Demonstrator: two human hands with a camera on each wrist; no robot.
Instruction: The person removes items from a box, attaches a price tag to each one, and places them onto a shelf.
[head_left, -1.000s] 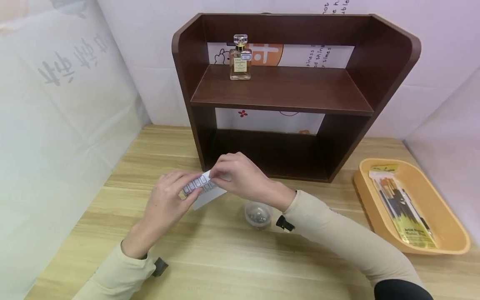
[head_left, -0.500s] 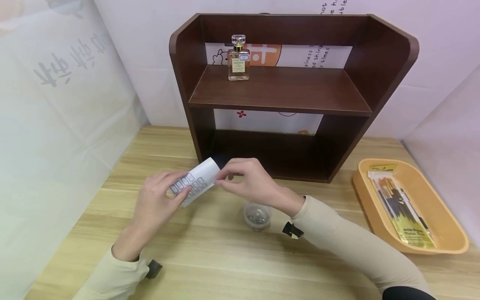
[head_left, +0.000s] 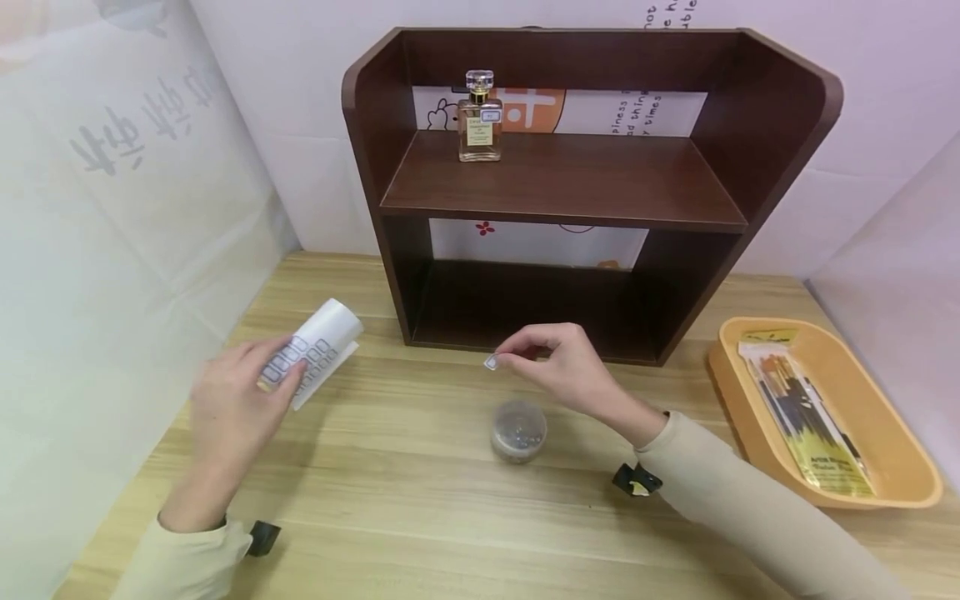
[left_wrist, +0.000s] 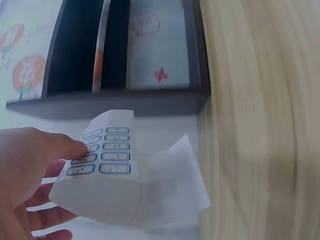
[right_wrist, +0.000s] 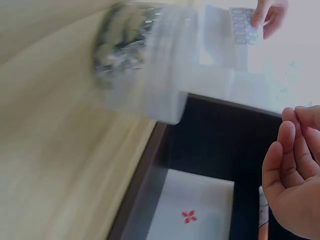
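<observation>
My left hand [head_left: 238,398] holds a curled white sheet of label stickers [head_left: 315,354] between thumb and fingers, over the left part of the table. In the left wrist view the thumb presses on rows of blue-bordered labels on the sheet [left_wrist: 117,150]. A single small label sticker [head_left: 491,362] is pinched between thumb and forefinger of my right hand [head_left: 562,367], in front of the shelf's lower opening. Below that hand stands a clear round tub [head_left: 518,432] with small shiny pieces inside. The right wrist view shows the tub [right_wrist: 145,60] close up; the pinched sticker is not discernible there.
A dark brown two-tier shelf [head_left: 562,179] stands at the back. On its upper tier is a perfume bottle [head_left: 480,125] bearing a similar label. At right, a yellow basket [head_left: 903,454] holds a pack of artist brushes [head_left: 806,417]. White sheeting encloses the wooden table [head_left: 420,517].
One label has come off the sheet and is now in my right hand. The left hand has drawn left with the sheet; the right hand has moved right, away from it.
</observation>
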